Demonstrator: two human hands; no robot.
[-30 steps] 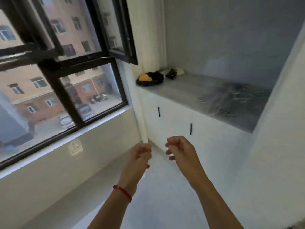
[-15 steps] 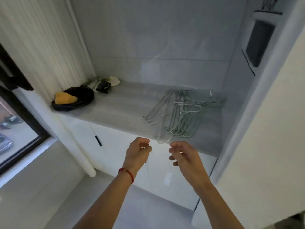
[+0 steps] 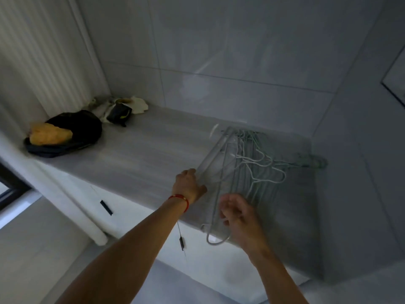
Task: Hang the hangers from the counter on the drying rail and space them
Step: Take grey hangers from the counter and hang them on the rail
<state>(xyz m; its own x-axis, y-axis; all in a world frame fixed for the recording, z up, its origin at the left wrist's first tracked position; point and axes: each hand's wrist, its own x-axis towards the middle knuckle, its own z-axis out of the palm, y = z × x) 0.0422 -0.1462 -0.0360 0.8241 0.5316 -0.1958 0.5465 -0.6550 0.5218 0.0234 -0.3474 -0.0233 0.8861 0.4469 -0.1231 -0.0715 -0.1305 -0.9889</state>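
A pile of several pale grey-green wire hangers [image 3: 254,167] lies on the grey counter [image 3: 142,154], towards its right end. One hanger's looped end [image 3: 217,240] sticks out over the front edge. My left hand [image 3: 189,185], with a red thread at the wrist, reaches the left side of the pile. Its fingertips meet the leftmost hanger's bar, and their grip is hidden behind the back of the hand. My right hand [image 3: 238,213] hovers at the front of the pile with loosely curled fingers, beside the overhanging hanger. The drying rail is out of view.
A black bag with a yellow cloth [image 3: 65,134] and some crumpled items [image 3: 120,108] sit at the counter's far left, by the curtain [image 3: 43,51]. Tiled walls close the back and right. White cabinet doors [image 3: 131,218] are below the counter.
The view swung from the window to the counter. Both hands moved forward from in front of the cabinet up to the hanger pile; the left one now touches it.
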